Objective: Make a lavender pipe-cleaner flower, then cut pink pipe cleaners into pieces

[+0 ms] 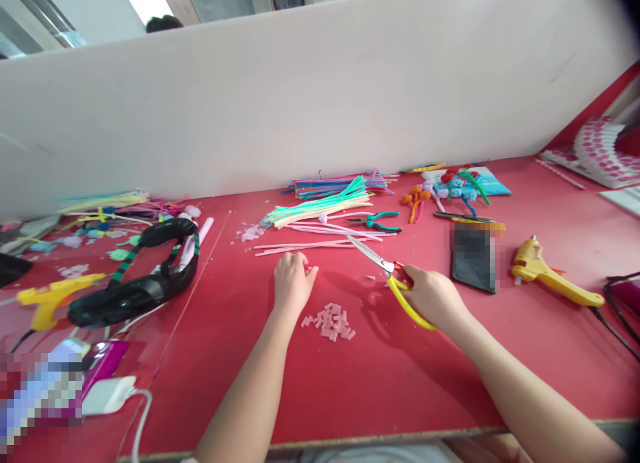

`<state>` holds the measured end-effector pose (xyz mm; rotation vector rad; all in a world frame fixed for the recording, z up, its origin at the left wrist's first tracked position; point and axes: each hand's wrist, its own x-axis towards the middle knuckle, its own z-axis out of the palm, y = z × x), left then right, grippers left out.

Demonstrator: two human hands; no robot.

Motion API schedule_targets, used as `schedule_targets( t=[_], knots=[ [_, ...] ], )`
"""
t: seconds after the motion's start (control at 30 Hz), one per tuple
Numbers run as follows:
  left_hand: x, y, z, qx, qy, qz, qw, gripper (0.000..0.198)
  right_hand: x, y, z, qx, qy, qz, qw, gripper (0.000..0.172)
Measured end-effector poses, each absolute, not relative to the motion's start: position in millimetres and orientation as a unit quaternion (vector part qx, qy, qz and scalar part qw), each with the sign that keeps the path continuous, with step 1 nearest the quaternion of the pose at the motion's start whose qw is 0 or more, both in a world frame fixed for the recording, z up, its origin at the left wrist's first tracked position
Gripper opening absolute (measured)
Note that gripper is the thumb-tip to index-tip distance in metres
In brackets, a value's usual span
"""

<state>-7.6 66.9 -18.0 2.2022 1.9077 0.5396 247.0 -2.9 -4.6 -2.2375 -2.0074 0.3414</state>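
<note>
My right hand (434, 296) grips scissors (395, 286) with yellow handles, their blades pointing away to the upper left. The blade tips reach toward pink pipe cleaners (310, 246) lying on the table. My left hand (294, 279) rests near those stems with its fingers curled and the thumb at the side. Whether something small sits in its fingers is hidden. Between my forearms lies a small heap of short pink cut pieces (333, 321). A stray pink piece (371, 277) lies near the scissors.
Pliers (375, 220) and bundled pipe cleaners (325, 203) lie behind my hands. To the right are a dark phone-like slab (474, 259) and a yellow glue gun (555, 276). Black headgear (135, 296) and another yellow glue gun (53, 299) lie left. A white partition (300, 103) borders the back.
</note>
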Motion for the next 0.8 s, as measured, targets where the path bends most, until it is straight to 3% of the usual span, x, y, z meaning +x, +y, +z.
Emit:
schedule_targets(
  t=[0.13, 0.3, 0.67, 0.8],
  knots=[
    [-15, 66, -6, 0.765, 0.596, 0.153, 0.191, 0.02, 247, -3, -6, -0.737, -0.664, 0.112, 0.063, 0.021],
    [-15, 55, 6, 0.792, 0.495, 0.08, 0.349, 0.006, 247, -2, -8, -0.738, -0.662, 0.116, 0.061, 0.023],
    [-1, 46, 4, 0.74, 0.522, 0.164, 0.391, 0.008, 240, -1, -8, -0.727, -0.659, 0.168, 0.092, 0.013],
    [17, 39, 11, 0.706, 0.493, 0.208, 0.463, 0.012, 228, -6, -2, -0.691, -0.67, 0.239, 0.125, 0.02]
  ],
)
